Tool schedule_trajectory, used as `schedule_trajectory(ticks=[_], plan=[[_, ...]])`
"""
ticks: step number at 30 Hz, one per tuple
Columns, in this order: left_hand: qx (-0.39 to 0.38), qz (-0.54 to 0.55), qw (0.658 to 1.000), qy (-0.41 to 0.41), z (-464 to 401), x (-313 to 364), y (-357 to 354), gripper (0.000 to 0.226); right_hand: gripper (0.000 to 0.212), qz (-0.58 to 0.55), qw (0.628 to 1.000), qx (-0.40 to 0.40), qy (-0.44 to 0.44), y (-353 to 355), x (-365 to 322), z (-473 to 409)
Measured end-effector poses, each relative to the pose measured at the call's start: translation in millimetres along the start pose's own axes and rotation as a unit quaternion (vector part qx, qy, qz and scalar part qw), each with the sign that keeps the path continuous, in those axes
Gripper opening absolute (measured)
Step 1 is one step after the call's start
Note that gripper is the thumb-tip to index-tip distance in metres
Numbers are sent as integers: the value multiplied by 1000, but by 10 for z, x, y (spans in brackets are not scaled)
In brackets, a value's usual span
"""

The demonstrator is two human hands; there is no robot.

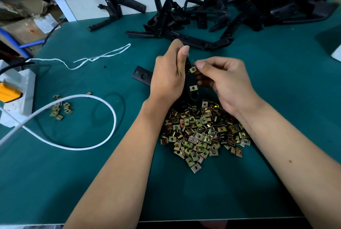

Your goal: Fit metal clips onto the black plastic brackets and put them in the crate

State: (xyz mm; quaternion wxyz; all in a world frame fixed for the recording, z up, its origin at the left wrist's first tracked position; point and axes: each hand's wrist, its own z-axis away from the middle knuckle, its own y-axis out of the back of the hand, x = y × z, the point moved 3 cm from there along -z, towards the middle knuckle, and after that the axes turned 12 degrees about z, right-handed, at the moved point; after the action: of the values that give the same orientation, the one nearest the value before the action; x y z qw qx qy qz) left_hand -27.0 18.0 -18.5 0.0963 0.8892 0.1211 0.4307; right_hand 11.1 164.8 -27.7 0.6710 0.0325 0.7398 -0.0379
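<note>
My left hand grips a black plastic bracket upright above the green table, thumb along its edge. One end of the bracket sticks out flat to the left of that hand. My right hand pinches a brass-coloured metal clip against the bracket's upper edge. A second clip sits on the bracket lower down. A big heap of loose clips lies between my forearms. No crate shows.
A pile of black brackets lies along the table's far edge by the white wall. At left are a small cluster of clips, a looped white cable, a white string and a white power strip.
</note>
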Motion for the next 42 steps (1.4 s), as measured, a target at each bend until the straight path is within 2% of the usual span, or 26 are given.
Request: schedule_trajectory(ticks=[7,11,18,23,25,30,34,37,42], plan=[[0,-28,1000,5,11,40,-19,49,21,52,998,14,28,5,-4,15],[-7,-66,997,25,19,93,-44,52,20,73,996,22,52,-45,4,34],[4,-113,993,20,23,176,-39,44,16,108,991,3,82,-38,-30,22],[45,-81,995,24,14,190,-51,43,17,129,988,14,80,-17,-40,30],[56,-106,993,16,18,202,-54,41,14,127,989,12,80,51,-62,25],[120,-174,976,51,5,88,87,39,18,303,941,-52,145,42,-81,48],[135,-179,970,91,10,21,115,34,25,365,914,-12,177,-12,-77,81],[110,-162,976,91,-7,25,96,35,23,378,909,23,174,6,-67,57],[-22,-120,992,26,1,75,31,41,21,411,891,59,182,63,-52,7]])
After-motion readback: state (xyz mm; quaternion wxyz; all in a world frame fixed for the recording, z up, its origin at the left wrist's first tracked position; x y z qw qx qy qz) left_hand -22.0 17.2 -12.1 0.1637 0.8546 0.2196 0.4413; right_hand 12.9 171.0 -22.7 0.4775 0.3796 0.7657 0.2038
